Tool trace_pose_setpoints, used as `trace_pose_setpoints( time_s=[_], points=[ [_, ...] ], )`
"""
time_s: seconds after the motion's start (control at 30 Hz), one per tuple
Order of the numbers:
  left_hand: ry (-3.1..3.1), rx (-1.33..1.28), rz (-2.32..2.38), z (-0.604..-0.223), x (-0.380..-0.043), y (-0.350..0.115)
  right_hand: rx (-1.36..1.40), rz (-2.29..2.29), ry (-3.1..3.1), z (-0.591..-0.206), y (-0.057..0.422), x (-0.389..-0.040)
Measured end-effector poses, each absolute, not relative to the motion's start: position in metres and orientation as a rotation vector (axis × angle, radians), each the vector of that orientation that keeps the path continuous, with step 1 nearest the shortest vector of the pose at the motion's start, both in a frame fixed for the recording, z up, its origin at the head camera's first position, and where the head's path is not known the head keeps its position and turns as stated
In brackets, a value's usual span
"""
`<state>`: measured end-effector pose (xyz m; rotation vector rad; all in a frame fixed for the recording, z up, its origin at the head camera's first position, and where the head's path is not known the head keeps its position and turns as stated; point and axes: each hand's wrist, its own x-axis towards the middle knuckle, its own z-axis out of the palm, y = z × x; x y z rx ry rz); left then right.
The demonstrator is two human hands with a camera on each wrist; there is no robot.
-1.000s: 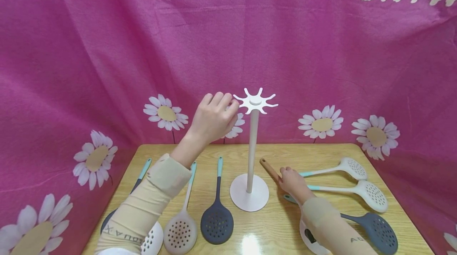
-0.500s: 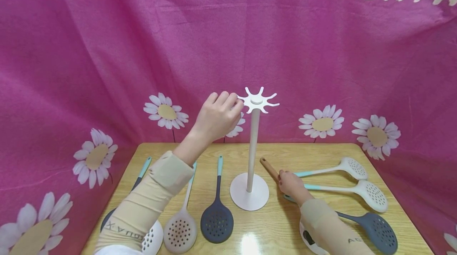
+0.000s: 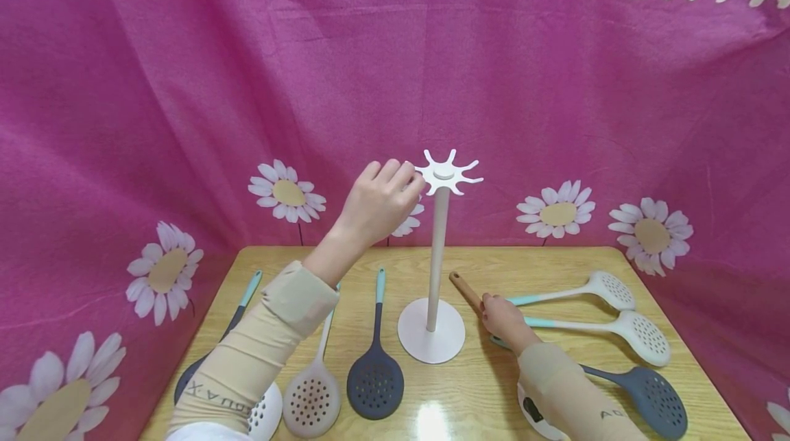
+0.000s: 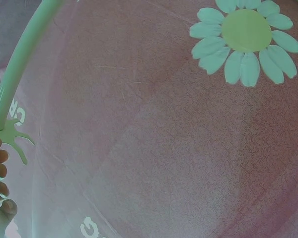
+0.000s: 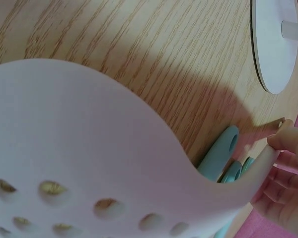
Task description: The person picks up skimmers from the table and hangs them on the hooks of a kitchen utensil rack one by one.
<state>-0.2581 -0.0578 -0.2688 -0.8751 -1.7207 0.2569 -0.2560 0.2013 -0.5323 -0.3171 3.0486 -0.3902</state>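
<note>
1. The white utensil stand (image 3: 437,249) rises from the bench (image 3: 345,261) on a broad round base, probably for stability; its spoked hook ring sits at the top of the pole.
2. The left hand (image 3: 382,202) is at that ring, fingers curled and apparently pinching one prong; likely this steadies the stand.
3. The right hand (image 3: 507,319) has its fingers clamped on the neck of a white skimmer (image 5: 104,139), whose brown handle (image 3: 464,289) points towards the stand. Gripping between handle and head presumably leaves the handle end free.
4. Right of the stand, two pale skimmers (image 3: 642,338) and a dark skimmer (image 3: 657,401) lie with handles inward, perhaps for easy reach.
5. Left of it, another dark skimmer (image 3: 375,386) and a beige skimmer (image 3: 311,396) lie heads near the person, handles away, spaced apart, perhaps for separate pickup.
</note>
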Motion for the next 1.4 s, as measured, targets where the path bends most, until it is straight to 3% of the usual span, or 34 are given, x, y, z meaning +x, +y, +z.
trace_pose_setpoints(
  time_s=[0.5, 1.4],
  points=[
    [-1.801, -0.913, 0.135, -0.268, -0.256, -0.057, -0.388, -0.501, 3.031, -0.521, 0.206, -0.253],
    [-1.831, -0.907, 0.083, -0.267, -0.255, -0.056, -0.541, -0.794, 3.091, -0.445, 0.226, -0.253]
  ],
)
